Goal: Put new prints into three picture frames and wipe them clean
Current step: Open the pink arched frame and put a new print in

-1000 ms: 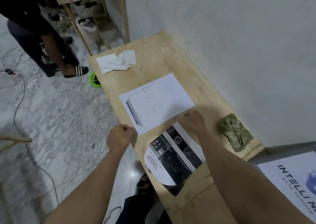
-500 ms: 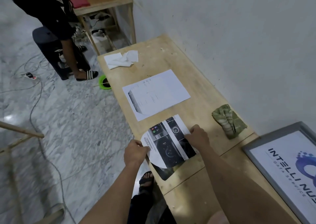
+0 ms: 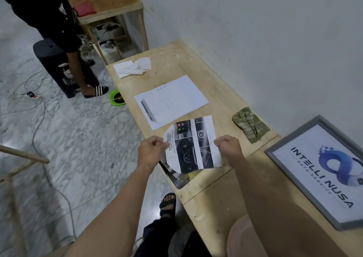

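Observation:
I hold a printed sheet with car dashboard pictures (image 3: 193, 146) above the wooden table (image 3: 222, 103). My left hand (image 3: 150, 151) pinches its left edge and my right hand (image 3: 228, 146) pinches its right edge. A darker print (image 3: 179, 178) lies under it at the table's front edge. A mostly white print (image 3: 170, 100) lies flat further along the table. A grey picture frame (image 3: 322, 170) with a blue logo print lies at the right. A green cloth (image 3: 250, 127) rests by the wall. Crumpled white tissue (image 3: 133, 68) sits at the far end.
Another person (image 3: 57, 27) stands at the far left beside a black stool (image 3: 57, 68). A second wooden table (image 3: 110, 3) is beyond. Cables (image 3: 39, 119) run over the marble floor. A green round object (image 3: 116, 97) lies on the floor by the table.
Both hands have lifted the dashboard print off the table and pulled it toward me. The view has swung right, so the grey frame shows more fully.

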